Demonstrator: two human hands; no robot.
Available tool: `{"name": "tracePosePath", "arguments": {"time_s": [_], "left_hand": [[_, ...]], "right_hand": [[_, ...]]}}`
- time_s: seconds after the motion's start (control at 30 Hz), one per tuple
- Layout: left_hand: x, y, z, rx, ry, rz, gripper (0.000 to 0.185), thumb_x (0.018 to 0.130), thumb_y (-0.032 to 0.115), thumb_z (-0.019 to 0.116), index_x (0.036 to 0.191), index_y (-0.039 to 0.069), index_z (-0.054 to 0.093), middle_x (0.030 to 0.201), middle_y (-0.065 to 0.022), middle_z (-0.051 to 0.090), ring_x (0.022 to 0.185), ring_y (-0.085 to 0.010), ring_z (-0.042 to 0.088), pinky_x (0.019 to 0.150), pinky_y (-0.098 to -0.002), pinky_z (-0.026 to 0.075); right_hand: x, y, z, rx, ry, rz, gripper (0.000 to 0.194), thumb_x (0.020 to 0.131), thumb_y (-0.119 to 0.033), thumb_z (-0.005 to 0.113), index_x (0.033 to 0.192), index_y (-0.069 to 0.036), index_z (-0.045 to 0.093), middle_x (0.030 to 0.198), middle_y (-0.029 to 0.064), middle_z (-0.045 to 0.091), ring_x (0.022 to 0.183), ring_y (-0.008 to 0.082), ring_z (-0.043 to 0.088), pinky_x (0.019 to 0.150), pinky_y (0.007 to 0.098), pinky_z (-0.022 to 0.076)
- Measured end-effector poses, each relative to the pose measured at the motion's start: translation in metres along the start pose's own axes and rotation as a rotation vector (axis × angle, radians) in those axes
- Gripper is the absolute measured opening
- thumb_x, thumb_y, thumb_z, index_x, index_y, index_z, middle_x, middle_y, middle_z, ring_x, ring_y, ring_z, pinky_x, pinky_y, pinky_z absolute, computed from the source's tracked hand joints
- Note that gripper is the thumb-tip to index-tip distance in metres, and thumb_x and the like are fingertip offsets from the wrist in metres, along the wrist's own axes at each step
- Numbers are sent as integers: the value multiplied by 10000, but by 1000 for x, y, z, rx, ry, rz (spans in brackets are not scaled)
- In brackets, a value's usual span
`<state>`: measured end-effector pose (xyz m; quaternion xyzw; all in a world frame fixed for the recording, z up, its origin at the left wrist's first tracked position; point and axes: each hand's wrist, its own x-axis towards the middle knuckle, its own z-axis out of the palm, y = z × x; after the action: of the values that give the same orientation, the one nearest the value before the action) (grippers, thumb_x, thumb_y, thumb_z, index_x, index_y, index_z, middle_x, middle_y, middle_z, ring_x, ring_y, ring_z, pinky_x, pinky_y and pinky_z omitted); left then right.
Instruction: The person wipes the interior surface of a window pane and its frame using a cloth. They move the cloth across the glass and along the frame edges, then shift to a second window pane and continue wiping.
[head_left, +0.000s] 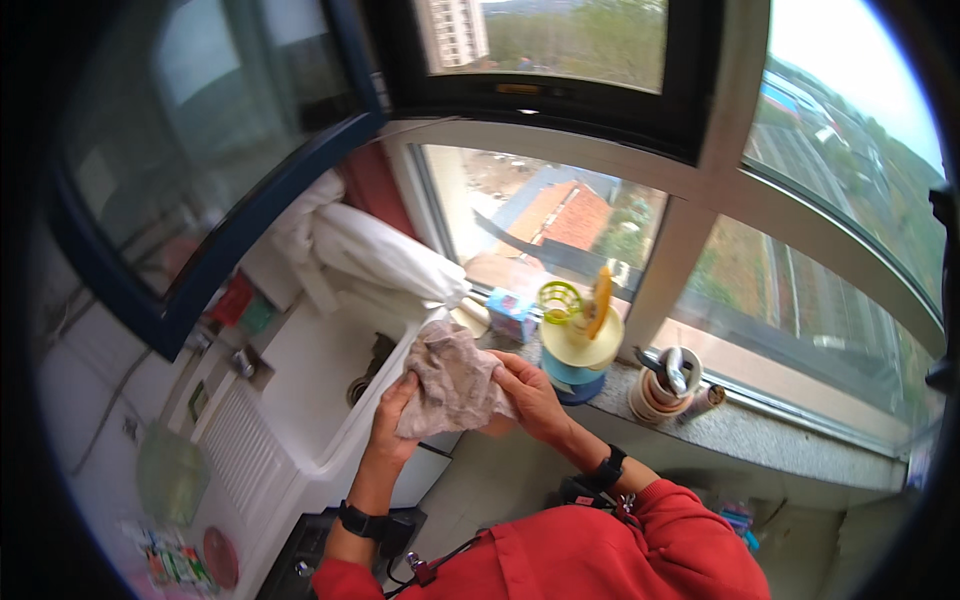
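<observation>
A crumpled, pinkish-beige cloth (454, 382) is held up between my two hands, in front of the sink's near edge. My left hand (391, 420) grips its left side, thumb on top. On the other side, my right hand (531, 394) pinches the cloth's right edge between thumb and fingers. The fingers beneath the cloth are partly hidden. To the left lies a white laundry sink (300, 375) with a ribbed washboard (247, 442). Its drain shows, and a dark item (381, 351) lies beside it.
A granite windowsill (795, 442) holds a blue box (511, 315), stacked basins (581, 345) with a green basket (559, 301), and nested pots (660, 394) containing tools. An open dark-framed window sash (262, 202) juts over the sink. White fabric (382, 251) hangs behind the basin. A metal faucet (244, 362) stands at left.
</observation>
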<state>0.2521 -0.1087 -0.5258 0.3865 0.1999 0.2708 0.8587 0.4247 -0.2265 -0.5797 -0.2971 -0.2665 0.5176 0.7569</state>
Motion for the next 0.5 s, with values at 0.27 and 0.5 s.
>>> {"name": "tracePosePath", "arguments": {"time_s": [0.27, 0.5], "left_hand": [[6, -46, 60, 748, -283, 401, 791, 812, 115, 747, 1459, 22, 303, 1379, -122, 437, 1238, -242, 467, 1049, -346, 372], [25, -72, 52, 731, -275, 279, 376, 868, 31, 664, 1220, -15, 541, 1164, -104, 619, 1025, -202, 618, 919, -323, 476]], "right_hand": [[-21, -5, -45, -380, 233, -254, 222, 1004, -217, 525, 972, -20, 623, 821, -72, 559, 778, 30, 478, 659, 223, 427], [-80, -17, -61, -243, 209, -263, 251, 1024, -252, 507, 999, -30, 621, 888, -64, 581, 836, 17, 494, 732, 212, 440]]}}
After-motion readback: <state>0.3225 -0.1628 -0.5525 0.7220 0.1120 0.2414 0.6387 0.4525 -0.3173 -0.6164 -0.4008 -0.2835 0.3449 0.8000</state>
